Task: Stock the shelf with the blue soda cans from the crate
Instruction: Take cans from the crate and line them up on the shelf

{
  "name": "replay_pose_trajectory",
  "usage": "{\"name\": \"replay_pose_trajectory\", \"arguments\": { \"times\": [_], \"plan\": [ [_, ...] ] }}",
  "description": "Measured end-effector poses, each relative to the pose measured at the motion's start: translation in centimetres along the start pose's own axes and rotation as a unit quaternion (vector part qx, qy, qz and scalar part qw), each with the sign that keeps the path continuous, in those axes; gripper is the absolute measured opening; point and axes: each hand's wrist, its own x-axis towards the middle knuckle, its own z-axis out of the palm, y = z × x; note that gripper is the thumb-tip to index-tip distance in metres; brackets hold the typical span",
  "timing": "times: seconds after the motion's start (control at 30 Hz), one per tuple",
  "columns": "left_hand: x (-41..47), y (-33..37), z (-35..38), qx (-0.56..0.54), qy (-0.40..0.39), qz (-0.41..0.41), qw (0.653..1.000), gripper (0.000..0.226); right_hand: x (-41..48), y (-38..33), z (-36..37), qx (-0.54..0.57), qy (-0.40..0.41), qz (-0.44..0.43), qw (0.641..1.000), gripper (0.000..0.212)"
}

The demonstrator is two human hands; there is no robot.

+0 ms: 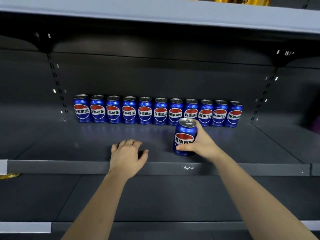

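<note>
Several blue soda cans [145, 110] with red, white and blue logos stand upright in a row along the back of the dark grey shelf [86, 146]. My right hand [201, 144] grips one more blue can [185, 135], upright, in front of the row toward its right side, its base at the shelf surface. My left hand [128, 155] rests on the shelf near the front edge, fingers loosely bent and holding nothing. The crate is out of view.
A lighter grey shelf board [173, 16] hangs overhead with gold cans [240, 0] on it. A lower dark shelf [155, 196] lies under my forearms. Slotted uprights [57, 84] flank the bay. A gold object [9, 175] shows at the left edge.
</note>
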Motion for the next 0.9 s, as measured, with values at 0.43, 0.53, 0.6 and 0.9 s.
{"name": "replay_pose_trajectory", "arguments": {
  "times": [0.43, 0.53, 0.6, 0.9],
  "plan": [
    [-0.3, -14.6, -3.5, 0.027, -0.021, -0.03, 0.999, 0.049, 3.3, -5.2, 14.5, -0.058, 0.049, 0.024, 0.997, 0.073],
    [-0.4, -18.1, -4.5, 0.049, -0.032, -0.034, 0.998, 0.044, 3.8, -6.4, 18.4, -0.06, 0.053, 0.02, 0.997, 0.072],
    [-0.6, -20.3, -5.0, 0.065, -0.036, -0.032, 0.997, 0.046, 4.2, -7.3, 21.1, -0.066, 0.053, 0.018, 0.996, 0.071],
    [-1.1, -26.5, -5.7, 0.017, 0.003, -0.025, 1.0, 0.083, 7.1, -10.6, 30.1, -0.069, 0.056, 0.029, 0.996, 0.07]
  ]
}}
